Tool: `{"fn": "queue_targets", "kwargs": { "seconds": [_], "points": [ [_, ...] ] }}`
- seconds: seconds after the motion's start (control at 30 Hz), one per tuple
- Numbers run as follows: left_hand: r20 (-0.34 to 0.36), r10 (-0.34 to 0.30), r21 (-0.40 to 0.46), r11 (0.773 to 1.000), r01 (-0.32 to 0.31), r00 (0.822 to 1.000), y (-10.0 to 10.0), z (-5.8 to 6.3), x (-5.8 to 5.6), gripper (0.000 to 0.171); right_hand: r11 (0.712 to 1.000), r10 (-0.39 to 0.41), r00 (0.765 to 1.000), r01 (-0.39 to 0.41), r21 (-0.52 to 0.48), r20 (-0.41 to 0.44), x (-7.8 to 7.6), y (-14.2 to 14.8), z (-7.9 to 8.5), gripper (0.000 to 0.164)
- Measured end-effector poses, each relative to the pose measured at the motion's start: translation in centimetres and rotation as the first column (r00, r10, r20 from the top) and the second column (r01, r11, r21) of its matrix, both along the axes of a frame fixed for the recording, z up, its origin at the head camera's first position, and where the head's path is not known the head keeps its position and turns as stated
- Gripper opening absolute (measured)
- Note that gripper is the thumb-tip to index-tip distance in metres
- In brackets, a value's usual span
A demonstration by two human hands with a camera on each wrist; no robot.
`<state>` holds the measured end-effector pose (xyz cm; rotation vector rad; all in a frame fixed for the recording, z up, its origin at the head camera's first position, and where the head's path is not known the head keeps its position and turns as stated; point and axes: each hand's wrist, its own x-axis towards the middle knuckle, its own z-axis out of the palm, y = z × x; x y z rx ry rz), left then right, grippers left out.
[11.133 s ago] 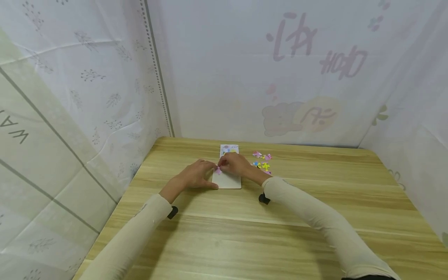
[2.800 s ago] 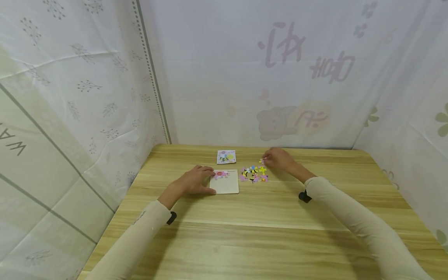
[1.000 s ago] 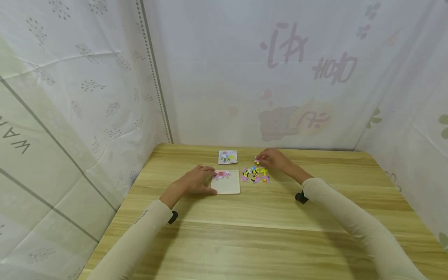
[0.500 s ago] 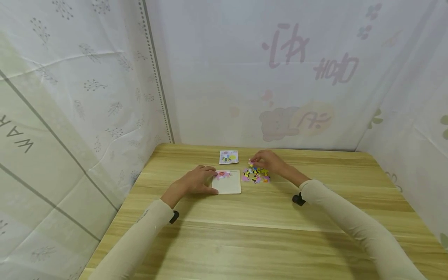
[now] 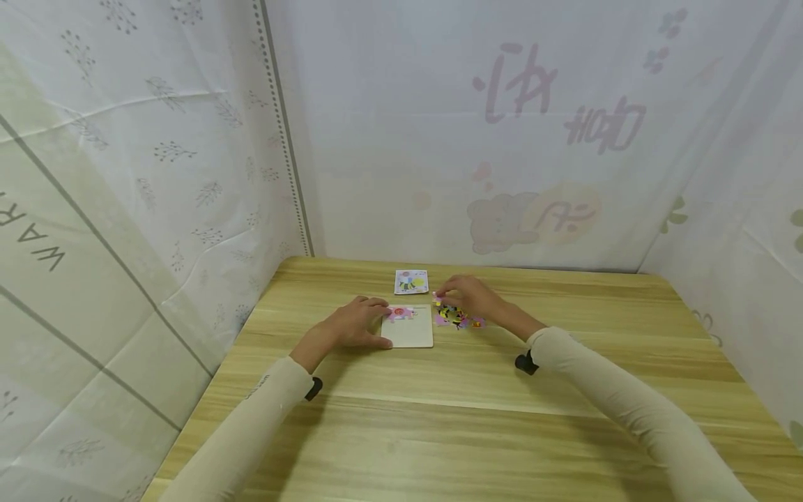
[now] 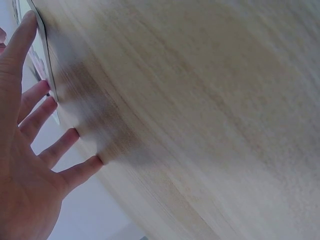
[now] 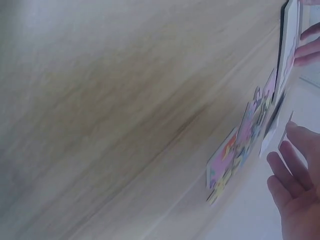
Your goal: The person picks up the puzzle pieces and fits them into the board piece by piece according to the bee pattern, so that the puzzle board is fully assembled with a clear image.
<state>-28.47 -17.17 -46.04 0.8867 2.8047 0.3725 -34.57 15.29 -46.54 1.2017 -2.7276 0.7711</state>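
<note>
A square puzzle board [image 5: 410,336] lies on the table, with joined pink puzzle pieces [image 5: 401,313] along its upper left. My left hand [image 5: 354,324] rests at the board's left edge; in the left wrist view its thumb [image 6: 26,37] lies on the rim and its fingers are spread. My right hand [image 5: 475,296] pinches a small puzzle piece [image 7: 285,131] between thumb and fingertip, just off the board's upper right corner. Below that hand lie several loose puzzle pieces [image 7: 225,155], pink, yellow and black, partly hidden in the head view.
Behind the board lies a small picture card [image 5: 411,282] with a yellow and black bee-like figure. The wood-grain table [image 5: 401,418] extends toward me. Printed cloth [image 5: 389,139] hangs behind the table and at its sides.
My right hand has carried the pinched puzzle piece left, from the far side of the loose pieces toward the board. Over the longer span, more pink pieces sit on the board. My left hand stays put.
</note>
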Motion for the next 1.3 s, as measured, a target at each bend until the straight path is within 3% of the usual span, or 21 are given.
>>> {"fn": "queue_targets", "kwargs": {
  "seconds": [0.23, 0.6, 1.3],
  "points": [
    [0.003, 0.002, -0.006, 1.0, -0.002, 1.0, 0.0, -0.1, -0.1, 0.083, 0.999, 0.032, 0.999, -0.032, -0.026, 0.004, 0.6, -0.7, 0.0, 0.02],
    [-0.011, -0.003, -0.003, 1.0, 0.003, 1.0, -0.1, -0.1, -0.2, 0.085, 0.994, 0.103, 0.991, -0.106, -0.019, -0.086, 0.7, -1.8, -0.5, 0.017],
    [-0.009, -0.005, 0.006, 1.0, 0.005, 1.0, 0.0, -0.1, -0.2, 0.084, 0.986, 0.115, 0.993, -0.115, 0.121, 0.007, 0.7, -3.7, -1.0, 0.016]
  ]
}}
